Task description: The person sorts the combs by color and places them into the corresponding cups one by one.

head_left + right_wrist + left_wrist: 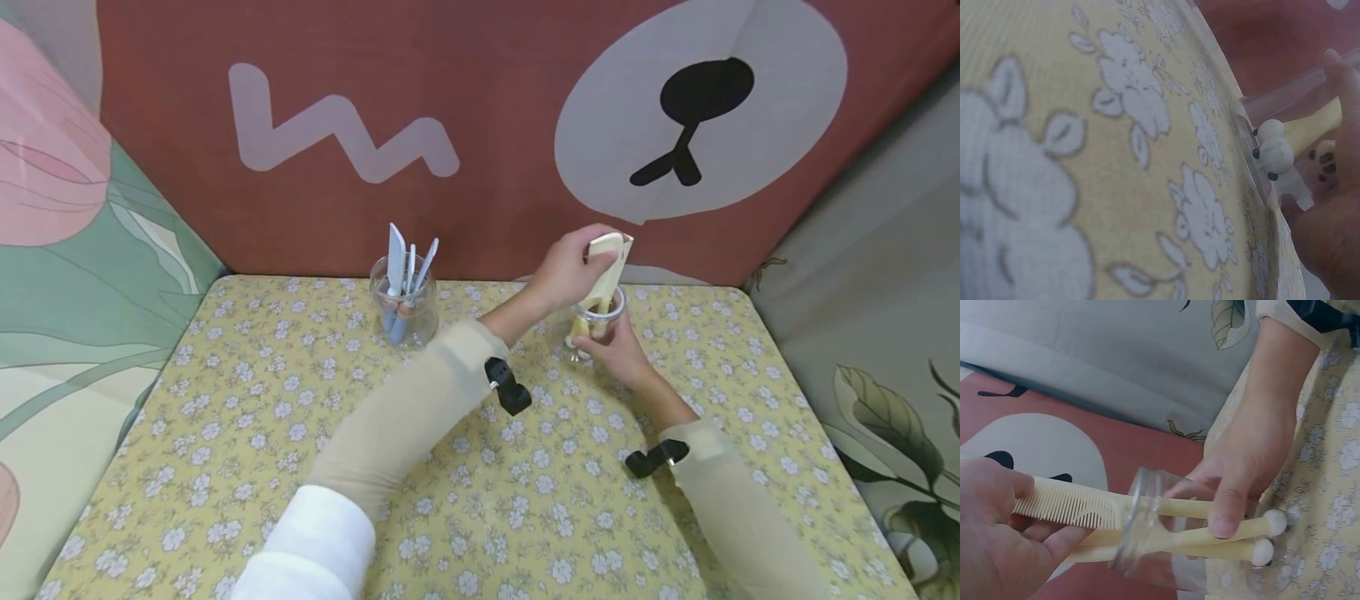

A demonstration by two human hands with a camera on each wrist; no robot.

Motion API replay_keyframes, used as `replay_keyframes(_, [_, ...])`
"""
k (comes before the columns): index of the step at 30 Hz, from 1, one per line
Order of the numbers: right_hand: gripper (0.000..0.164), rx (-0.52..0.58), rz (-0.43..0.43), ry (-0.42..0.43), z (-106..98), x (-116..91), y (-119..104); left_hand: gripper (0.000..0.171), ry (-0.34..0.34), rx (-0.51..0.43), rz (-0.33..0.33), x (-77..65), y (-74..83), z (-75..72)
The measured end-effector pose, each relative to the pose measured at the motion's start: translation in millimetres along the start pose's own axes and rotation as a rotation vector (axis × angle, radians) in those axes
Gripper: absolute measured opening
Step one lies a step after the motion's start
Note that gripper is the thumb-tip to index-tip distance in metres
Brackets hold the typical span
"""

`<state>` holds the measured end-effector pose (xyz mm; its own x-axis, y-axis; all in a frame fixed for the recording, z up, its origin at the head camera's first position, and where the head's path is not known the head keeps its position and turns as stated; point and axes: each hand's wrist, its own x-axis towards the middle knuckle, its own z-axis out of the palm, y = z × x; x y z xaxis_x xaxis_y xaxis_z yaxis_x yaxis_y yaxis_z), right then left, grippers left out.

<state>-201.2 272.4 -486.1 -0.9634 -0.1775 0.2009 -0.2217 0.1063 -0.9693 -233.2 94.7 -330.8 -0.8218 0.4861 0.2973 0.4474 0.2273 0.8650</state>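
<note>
Pale yellow combs (pixel 606 245) stand in a clear jar (pixel 617 305) on the right part of the table. My left hand (pixel 570 271) holds their upper, toothed ends between thumb and fingers, above the rim. In the left wrist view, one comb (pixel 1072 505) shows its teeth, and the handles run down inside the jar to round white knobs (pixel 1275 522). My right hand (pixel 621 354) grips the jar's side, its thumb across the glass. The right wrist view shows the knobs (pixel 1274 155) near the jar's bottom. How many combs the left hand holds is partly hidden.
Left of the hands stands a second clear jar (pixel 422 332) with several light blue combs (pixel 396 258). A yellow floral cloth (pixel 480 500) covers the table. Right behind its far edge rises a reddish-brown printed backdrop (pixel 502 167).
</note>
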Motion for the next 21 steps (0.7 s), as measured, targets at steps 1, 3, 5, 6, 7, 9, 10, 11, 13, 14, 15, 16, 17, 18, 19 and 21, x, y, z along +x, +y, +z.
replay_keyframes(1, [0.098, -0.006, -0.001, 0.000, 0, 0, 0, 0.033, -0.006, 0.014, 0.000, -0.6, -1.3, 1.0])
replay_keyframes(3, [0.098, -0.019, -0.010, -0.007, 0, 0, 1, 0.033, -0.024, 0.035, 0.004, -1.5, -4.4, 3.5])
replay_keyframes(5, [0.098, -0.008, -0.021, -0.018, -1, 0, 2, 0.032, -0.042, 0.049, 0.003, -1.9, -7.5, 6.1])
replay_keyframes(6, [0.098, -0.003, -0.028, -0.023, -1, 0, 2, 0.031, -0.048, 0.056, 0.005, -2.1, -8.5, 7.2])
replay_keyframes(7, [0.099, -0.002, -0.037, -0.028, -1, -1, 2, 0.031, -0.052, 0.061, 0.006, -2.2, -9.9, 8.6])
replay_keyframes(9, [0.099, 0.002, -0.057, -0.035, -1, -1, 3, 0.028, -0.061, 0.073, 0.002, -2.4, -11.7, 11.3])
replay_keyframes(10, [0.099, 0.001, -0.062, -0.036, -1, -1, 3, 0.028, -0.064, 0.079, -0.004, -2.4, -12.7, 12.8])
replay_keyframes(11, [0.099, -0.005, -0.067, -0.035, -1, -1, 3, 0.027, -0.066, 0.084, -0.012, -2.4, -13.6, 14.3])
replay_keyframes(13, [0.100, -0.003, -0.069, -0.041, -1, -1, 3, 0.027, -0.069, 0.089, -0.033, -2.9, -14.6, 16.9])
replay_keyframes(14, [0.100, 0.001, -0.067, -0.042, -1, -1, 3, 0.026, -0.068, 0.093, -0.042, -3.2, -15.0, 17.9])
replay_keyframes(15, [0.100, 0.002, -0.061, -0.042, 0, -1, 2, 0.027, -0.067, 0.094, -0.047, -3.5, -15.4, 18.7])
replay_keyframes(16, [0.100, -0.003, -0.056, -0.041, 0, -1, 2, 0.027, -0.063, 0.090, -0.051, -3.8, -15.7, 19.4])
replay_keyframes(17, [0.101, -0.006, -0.051, -0.040, 0, -1, 1, 0.027, -0.057, 0.087, -0.048, -4.1, -15.8, 19.7])
replay_keyframes(18, [0.101, -0.011, -0.043, -0.039, 0, -1, 1, 0.027, -0.051, 0.080, -0.044, -4.5, -15.7, 19.6])
replay_keyframes(19, [0.101, -0.024, -0.035, -0.037, -1, -1, 1, 0.028, -0.045, 0.073, -0.040, -4.9, -15.8, 19.5])
replay_keyframes(21, [0.102, -0.046, -0.014, -0.034, -1, -1, 0, 0.029, -0.033, 0.054, -0.028, -5.5, -15.8, 18.9])
